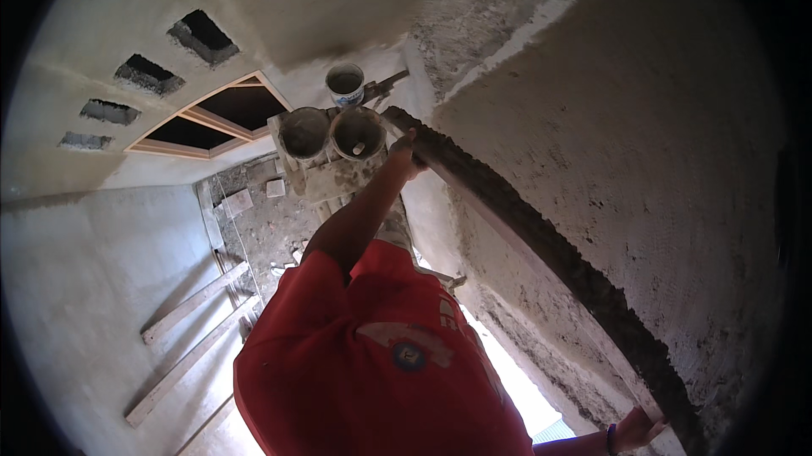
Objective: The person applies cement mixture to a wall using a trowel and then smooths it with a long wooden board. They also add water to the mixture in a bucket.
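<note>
A long straightedge runs along the plastered wall on my right, curved by the lens. Dark wet mortar is heaped along its wall side. My left hand is closed around its far end, close to the buckets. At the near end, low on the right, my right hand grips the same straightedge, a dark band on its wrist. Parts of the fingers of both hands are hidden.
Two mortar buckets stand on a plank platform, one with a light handle inside. Behind them is a white bucket. A wooden window frame is on the far-left wall; wooden beams jut out at left.
</note>
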Demonstrator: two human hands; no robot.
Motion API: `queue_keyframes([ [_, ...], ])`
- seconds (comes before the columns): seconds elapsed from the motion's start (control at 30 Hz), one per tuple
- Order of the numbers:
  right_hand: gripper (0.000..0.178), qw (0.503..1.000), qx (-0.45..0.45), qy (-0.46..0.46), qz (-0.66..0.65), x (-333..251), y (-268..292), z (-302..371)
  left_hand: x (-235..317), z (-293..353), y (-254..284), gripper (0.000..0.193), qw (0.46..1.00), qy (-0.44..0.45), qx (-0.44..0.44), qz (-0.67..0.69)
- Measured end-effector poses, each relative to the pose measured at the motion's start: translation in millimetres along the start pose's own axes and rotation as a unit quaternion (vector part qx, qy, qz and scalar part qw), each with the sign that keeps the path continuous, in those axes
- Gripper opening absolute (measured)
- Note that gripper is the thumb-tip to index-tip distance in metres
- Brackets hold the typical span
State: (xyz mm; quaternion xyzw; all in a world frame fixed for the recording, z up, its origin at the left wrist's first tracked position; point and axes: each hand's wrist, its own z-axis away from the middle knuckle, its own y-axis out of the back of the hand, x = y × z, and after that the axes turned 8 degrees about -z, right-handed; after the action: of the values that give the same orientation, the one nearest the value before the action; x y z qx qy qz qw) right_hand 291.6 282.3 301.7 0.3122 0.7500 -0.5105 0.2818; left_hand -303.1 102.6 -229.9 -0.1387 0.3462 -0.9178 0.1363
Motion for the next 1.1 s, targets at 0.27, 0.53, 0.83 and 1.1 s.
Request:
queue_keyframes([
  [0.27, 0.034, 0.946, -0.233, -0.222, -0.040, 113, -152, -17, 61, -4, 79, 0.040, 0.984, -0.077, -0.032, 0.160],
  [0.53, 0.045, 0.871, -0.416, -0.259, -0.045, 263, -293, 15, 141, 5, 171, 0.047, 0.934, -0.163, 0.000, 0.318],
  [0.83, 0.036, 0.820, -0.518, -0.162, 0.180, 503, -402, 210, 146, -22, 215, 0.081, 0.791, -0.392, -0.103, 0.457],
  [1.1, 0.040, 0.832, -0.487, -0.204, 0.170, 513, -416, 205, 145, -41, 196, 0.100, 0.815, -0.349, -0.125, 0.446],
])
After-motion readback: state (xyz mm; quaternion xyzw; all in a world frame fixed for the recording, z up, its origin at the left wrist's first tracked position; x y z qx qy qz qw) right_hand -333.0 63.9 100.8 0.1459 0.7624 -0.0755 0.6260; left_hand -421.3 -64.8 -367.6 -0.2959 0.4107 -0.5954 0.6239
